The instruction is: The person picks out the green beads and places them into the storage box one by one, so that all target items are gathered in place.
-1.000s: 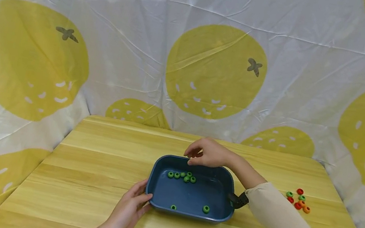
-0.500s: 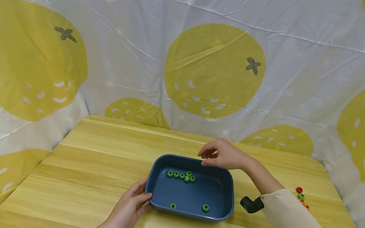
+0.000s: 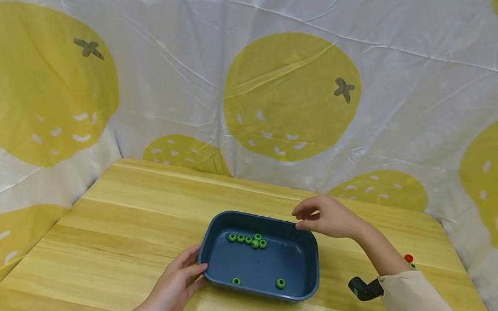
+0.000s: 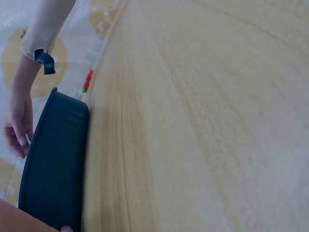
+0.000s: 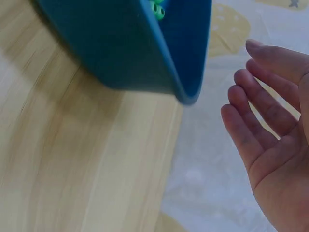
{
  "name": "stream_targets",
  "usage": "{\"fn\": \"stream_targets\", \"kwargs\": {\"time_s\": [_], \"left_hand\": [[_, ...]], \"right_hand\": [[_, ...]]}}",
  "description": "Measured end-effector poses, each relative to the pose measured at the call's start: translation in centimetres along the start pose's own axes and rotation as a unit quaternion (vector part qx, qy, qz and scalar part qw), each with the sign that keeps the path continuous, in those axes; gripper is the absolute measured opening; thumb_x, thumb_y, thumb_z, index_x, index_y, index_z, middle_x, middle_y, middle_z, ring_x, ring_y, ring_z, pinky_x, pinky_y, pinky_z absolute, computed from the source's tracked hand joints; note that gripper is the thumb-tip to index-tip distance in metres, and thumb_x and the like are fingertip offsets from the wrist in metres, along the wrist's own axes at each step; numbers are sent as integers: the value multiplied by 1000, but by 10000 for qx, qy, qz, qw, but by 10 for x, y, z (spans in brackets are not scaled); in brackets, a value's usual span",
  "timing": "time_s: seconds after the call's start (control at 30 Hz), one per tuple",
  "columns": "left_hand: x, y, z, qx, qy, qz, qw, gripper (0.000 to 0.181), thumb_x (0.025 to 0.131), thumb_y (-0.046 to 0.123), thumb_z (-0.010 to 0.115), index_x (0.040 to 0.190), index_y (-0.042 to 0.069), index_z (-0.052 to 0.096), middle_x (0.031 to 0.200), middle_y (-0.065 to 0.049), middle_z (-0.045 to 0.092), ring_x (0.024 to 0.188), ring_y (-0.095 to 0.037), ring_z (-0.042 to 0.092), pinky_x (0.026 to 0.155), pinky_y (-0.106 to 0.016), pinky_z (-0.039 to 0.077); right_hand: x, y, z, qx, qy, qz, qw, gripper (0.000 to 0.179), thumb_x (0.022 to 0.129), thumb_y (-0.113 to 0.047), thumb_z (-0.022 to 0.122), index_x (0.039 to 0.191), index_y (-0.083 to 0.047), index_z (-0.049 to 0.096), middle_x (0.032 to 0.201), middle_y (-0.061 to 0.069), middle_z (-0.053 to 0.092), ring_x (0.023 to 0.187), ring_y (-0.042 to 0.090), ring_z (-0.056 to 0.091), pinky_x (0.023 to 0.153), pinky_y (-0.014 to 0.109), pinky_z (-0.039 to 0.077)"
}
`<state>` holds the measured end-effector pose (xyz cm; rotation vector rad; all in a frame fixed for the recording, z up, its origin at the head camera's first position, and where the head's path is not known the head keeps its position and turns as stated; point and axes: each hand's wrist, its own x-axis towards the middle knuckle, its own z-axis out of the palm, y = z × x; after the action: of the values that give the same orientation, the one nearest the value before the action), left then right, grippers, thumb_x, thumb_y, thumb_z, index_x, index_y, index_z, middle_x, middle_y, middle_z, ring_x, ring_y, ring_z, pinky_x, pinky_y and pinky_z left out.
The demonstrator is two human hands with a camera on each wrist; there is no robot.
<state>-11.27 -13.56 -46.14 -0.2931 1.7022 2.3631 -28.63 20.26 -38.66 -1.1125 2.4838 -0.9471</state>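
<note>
A dark blue rectangular bin [image 3: 267,264] stands on the wooden table. Inside, a cluster of small green beads [image 3: 255,244] lies near the back left, and two single green beads lie toward the front. My left hand [image 3: 170,289] grips the bin's front left corner, thumb at the rim and the other fingers around the outside. Over the bin's back right edge hovers my right hand [image 3: 332,218], fingers loosely bent. In the right wrist view nothing shows in the right palm [image 5: 282,169], which is apart from the bin.
On the table's right side, red, orange and green beads [image 4: 88,79] lie in a small group. The right sleeve hides most of them in the head view, leaving a red bead [image 3: 408,258] visible. A lemon-print cloth [image 3: 288,101] hangs behind the table.
My right hand has moved right along the bin's back edge, and its sleeve now covers more of the beads at the right. The left hand and the bin have stayed nearly still.
</note>
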Motion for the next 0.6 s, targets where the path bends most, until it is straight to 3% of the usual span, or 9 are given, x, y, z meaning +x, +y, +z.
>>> {"fn": "stream_targets", "kwargs": {"time_s": [0.6], "left_hand": [[0, 0, 1, 25, 10, -25, 10000, 60, 107, 5, 49, 160, -2, 24, 162, -25, 27, 142, -35, 39, 116, -50, 36]], "right_hand": [[-48, 28, -19, 53, 453, 356, 9983, 27, 95, -19, 78, 117, -3, 74, 109, 4, 71, 96, 21, 68, 86, 36, 60]]}}
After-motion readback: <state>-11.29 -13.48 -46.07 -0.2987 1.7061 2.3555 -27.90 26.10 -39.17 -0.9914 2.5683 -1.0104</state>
